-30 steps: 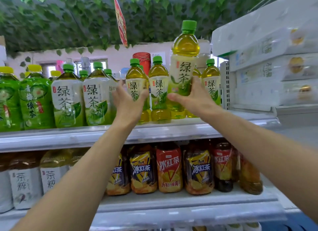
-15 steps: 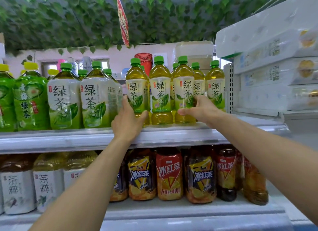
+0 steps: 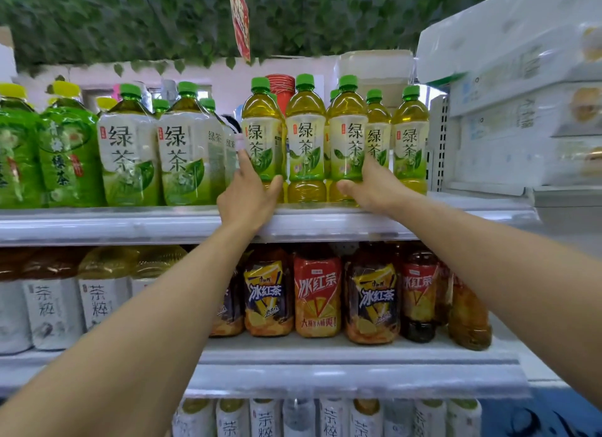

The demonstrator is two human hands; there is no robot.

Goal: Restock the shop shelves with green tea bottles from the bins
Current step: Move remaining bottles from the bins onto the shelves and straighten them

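— How are the hands placed?
— Both arms reach up. The left hand [image 3: 248, 197] wraps the leftmost small green tea bottle [image 3: 262, 133]; the right hand [image 3: 374, 189] grips the third bottle [image 3: 347, 133] low down.
— And the bottles?
— Upright on the upper shelf [image 3: 130, 223], under hanging leaves [image 3: 130, 19].

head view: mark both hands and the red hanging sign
left hand [image 3: 247, 199], head view, its back
right hand [image 3: 374, 189], head view, its back
red hanging sign [image 3: 239, 19], head view, printed face
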